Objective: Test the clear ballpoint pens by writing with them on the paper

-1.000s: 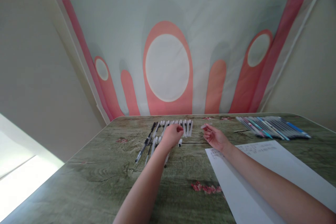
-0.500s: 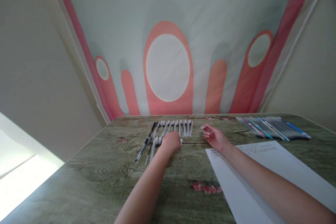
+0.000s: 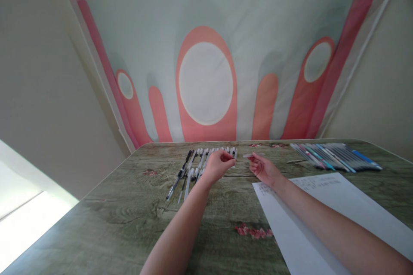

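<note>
My left hand (image 3: 218, 164) hovers over a row of white pens (image 3: 206, 154) on the green wood-print table (image 3: 129, 206). Its thumb and fingers are pinched on a small dark piece, perhaps a pen cap. My right hand (image 3: 263, 167) lies just to the right with fingers curled around a clear pen (image 3: 253, 155) that points left toward the other hand. A few black pens (image 3: 179, 176) lie slanted at the left of the row.
A white sheet of paper (image 3: 322, 215) lies under my right forearm. A row of coloured pens (image 3: 335, 156) sits at the far right of the table. A patterned pink and pale cloth (image 3: 206, 60) hangs behind the table.
My left hand dropped to the table near a loose cap, then rose and moved right toward my right hand with something pinched. The right hand stayed nearly still.
</note>
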`<move>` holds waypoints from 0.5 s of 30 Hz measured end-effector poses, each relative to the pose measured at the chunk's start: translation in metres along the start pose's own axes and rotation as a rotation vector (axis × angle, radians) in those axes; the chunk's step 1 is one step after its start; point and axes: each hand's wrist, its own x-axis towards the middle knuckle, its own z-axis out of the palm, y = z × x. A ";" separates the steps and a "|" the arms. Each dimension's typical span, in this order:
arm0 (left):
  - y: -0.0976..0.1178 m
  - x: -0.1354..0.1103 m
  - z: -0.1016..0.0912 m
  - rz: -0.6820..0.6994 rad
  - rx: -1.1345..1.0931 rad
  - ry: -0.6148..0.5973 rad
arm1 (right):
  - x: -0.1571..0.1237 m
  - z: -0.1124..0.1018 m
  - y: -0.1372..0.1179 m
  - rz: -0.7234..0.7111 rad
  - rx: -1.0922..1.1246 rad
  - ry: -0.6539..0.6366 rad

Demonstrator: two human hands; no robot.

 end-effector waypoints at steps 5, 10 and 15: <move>-0.008 0.000 0.022 -0.105 -0.380 0.041 | -0.005 0.007 0.000 0.007 -0.025 -0.027; -0.016 -0.001 0.032 -0.160 -0.435 0.111 | -0.008 0.011 0.000 -0.005 -0.072 -0.013; -0.018 -0.002 0.035 -0.162 -0.433 0.119 | -0.009 0.013 0.001 -0.021 -0.113 -0.019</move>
